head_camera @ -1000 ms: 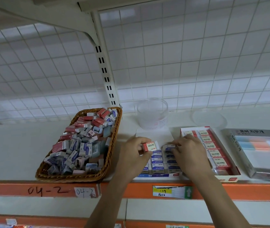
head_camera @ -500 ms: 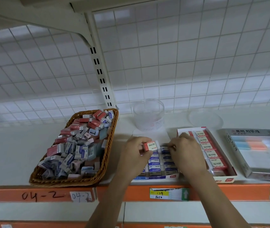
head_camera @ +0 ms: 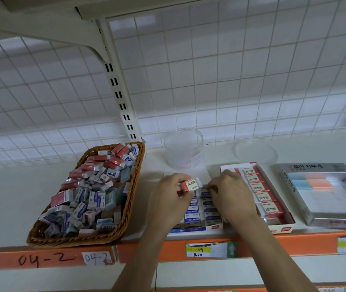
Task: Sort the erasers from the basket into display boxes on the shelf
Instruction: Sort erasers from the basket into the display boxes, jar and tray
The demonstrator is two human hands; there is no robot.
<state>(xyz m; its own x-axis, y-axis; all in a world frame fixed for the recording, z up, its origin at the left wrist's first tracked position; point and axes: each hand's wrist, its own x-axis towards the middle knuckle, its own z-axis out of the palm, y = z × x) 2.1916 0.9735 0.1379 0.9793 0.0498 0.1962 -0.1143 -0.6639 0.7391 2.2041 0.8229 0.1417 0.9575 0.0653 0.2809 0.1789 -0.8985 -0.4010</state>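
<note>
Red eraser [head_camera: 190, 185] in left hand [head_camera: 171, 200]; three display boxes [head_camera: 281, 229].

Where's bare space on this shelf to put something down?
Widest: bare shelf left of the wicker basket; also behind the silver box, right of the clear lid. Crowded: blue eraser box, red eraser box, silver box side by side.
</note>
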